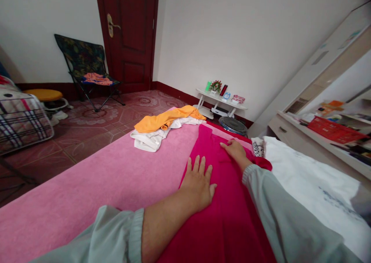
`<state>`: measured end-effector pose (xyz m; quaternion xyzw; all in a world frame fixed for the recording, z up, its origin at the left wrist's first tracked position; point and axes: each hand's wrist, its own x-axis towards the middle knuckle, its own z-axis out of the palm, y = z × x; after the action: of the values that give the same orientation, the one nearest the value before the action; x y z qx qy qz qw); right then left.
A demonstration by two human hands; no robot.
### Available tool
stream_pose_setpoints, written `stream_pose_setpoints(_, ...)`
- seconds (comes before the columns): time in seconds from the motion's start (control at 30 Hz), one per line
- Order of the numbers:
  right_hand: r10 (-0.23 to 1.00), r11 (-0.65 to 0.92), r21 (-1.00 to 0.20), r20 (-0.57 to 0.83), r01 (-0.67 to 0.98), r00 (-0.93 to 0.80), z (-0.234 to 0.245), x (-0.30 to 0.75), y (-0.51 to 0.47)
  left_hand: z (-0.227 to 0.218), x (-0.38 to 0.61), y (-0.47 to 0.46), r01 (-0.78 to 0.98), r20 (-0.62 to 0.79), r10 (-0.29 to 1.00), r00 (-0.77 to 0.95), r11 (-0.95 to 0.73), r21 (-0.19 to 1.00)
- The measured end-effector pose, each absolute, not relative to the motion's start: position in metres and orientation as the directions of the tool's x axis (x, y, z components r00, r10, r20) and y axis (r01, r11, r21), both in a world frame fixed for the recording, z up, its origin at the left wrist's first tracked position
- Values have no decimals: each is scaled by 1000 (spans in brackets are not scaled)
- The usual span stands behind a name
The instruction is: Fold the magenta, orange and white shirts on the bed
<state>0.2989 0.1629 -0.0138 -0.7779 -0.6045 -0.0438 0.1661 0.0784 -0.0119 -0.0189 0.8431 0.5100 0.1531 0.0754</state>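
A bright magenta garment [232, 216] lies lengthwise on the pink bed cover [110, 185], stretching from the near edge to the far end. My left hand [197, 182] presses flat on it, fingers spread, near its left edge. Further along, my right hand [236, 151] bends over the cloth with its fingers drawn together, seeming to pinch a fold; some of its fingers are hidden. A bunched part of the garment, perhaps a sleeve, lies just right of the right wrist.
An orange garment [165, 118] rests on white clothing [149, 139] at the bed's far left. White clothes [313, 178] lie to the right. Beyond are a low white shelf [220, 97], a folding chair [84, 58], a yellow stool [43, 94] and a dresser with a red basket [333, 129].
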Motion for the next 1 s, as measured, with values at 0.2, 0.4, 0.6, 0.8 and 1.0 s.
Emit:
stream_pose_setpoints(0.2,872,-262,-276,342,925,349,-15,294,158,-12,78,-13,839,148,888,436,-461,290)
stream_pose_setpoints(0.4,751,-335,-304,485,892,448,-13,297,148,-14,78,-13,837,157,885,439,-466,286)
stream_pose_setpoints(0.6,815,-347,-305,369,887,446,-16,300,145,-15,78,-12,833,160,881,446,-474,285)
stream_pose_setpoints(0.8,792,-338,-298,423,893,441,-6,292,145,-13,77,-12,837,153,883,445,-470,281)
stream_pose_setpoints(1.0,791,-352,-214,452,911,412,5,278,148,-15,78,-12,840,164,882,443,-472,267)
